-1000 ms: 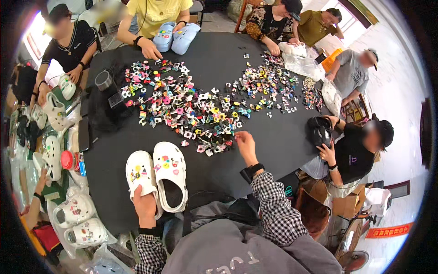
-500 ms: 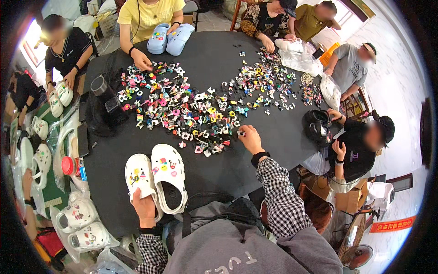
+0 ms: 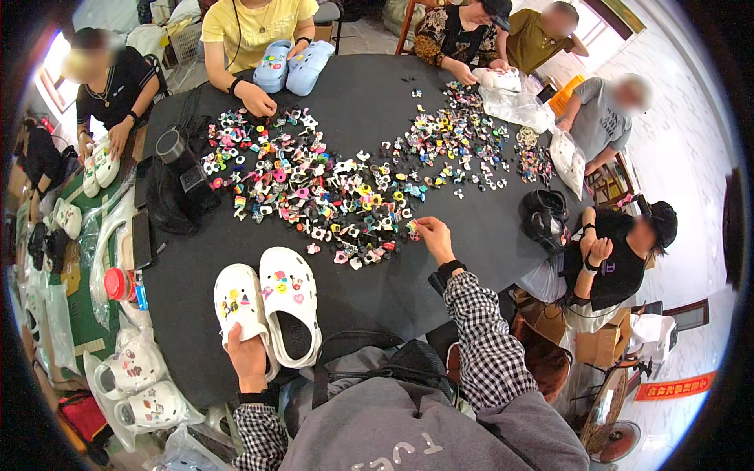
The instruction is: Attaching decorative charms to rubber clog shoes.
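My left hand (image 3: 250,359) is wrapped round the heel end of a white clog (image 3: 226,276) dotted with colourful charms. A second white clog (image 3: 307,302), also decorated, lies against it on its right. Beyond them, at the near right edge of a big heap of small shoe charms (image 3: 326,192), my right hand (image 3: 437,239) pinches a small multicoloured charm (image 3: 413,228) between thumb and fingertips. The charm's exact shape is too small to make out.
Around the black table (image 3: 377,298) sit several people with clogs. Opposite are blue clogs (image 3: 302,72); black clogs (image 3: 546,220) stand at the right. A dark cylindrical device (image 3: 177,161) is at the left. Bagged white clogs (image 3: 145,385) lie lower left.
My right hand has drawn slightly right, and a colourful charm now shows in its fingertips. The left hand and white clogs stay put. The person at the right has let go of the black clogs.
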A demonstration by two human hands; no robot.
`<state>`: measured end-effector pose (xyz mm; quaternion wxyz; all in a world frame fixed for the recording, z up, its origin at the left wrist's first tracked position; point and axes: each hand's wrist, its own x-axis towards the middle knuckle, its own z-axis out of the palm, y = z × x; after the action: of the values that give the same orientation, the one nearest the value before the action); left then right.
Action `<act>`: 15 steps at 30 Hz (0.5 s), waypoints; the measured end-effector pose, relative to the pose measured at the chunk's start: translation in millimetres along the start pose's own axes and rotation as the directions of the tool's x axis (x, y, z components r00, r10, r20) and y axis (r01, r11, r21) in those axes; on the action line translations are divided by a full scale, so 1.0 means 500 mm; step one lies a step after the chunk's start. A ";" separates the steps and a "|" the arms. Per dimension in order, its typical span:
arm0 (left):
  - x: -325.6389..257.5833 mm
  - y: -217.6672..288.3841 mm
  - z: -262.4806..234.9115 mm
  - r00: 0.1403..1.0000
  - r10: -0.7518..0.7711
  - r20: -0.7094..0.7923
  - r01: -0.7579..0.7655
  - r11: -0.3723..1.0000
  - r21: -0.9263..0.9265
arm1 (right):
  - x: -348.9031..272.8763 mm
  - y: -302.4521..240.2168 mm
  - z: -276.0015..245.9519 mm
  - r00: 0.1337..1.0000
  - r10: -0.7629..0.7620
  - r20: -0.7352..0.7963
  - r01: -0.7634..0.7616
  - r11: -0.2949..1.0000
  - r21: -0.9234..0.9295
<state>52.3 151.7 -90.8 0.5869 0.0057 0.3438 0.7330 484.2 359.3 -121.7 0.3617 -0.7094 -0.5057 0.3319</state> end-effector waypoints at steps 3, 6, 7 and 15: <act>-0.008 0.000 0.007 1.000 0.006 -0.007 -0.006 1.000 0.001 | 0.010 -0.006 0.008 0.998 -0.062 -0.021 0.057 0.978 -0.203; -0.013 0.001 0.010 0.999 -0.016 -0.051 0.015 1.000 -0.016 | 0.016 -0.019 0.023 0.966 -0.238 -0.102 0.179 0.899 -0.399; -0.011 0.000 0.009 0.999 -0.011 -0.047 0.010 1.000 -0.022 | 0.022 -0.025 0.029 0.953 -0.301 -0.031 0.260 0.864 -0.431; -0.006 -0.005 -0.006 0.998 0.018 -0.055 -0.018 1.000 0.002 | 0.046 -0.052 0.060 0.944 -0.327 0.053 0.309 0.810 -0.499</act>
<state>54.0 148.0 -93.0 0.5706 -0.0111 0.3605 0.7378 453.1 392.6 -117.8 0.2246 -0.6898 -0.6792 0.1118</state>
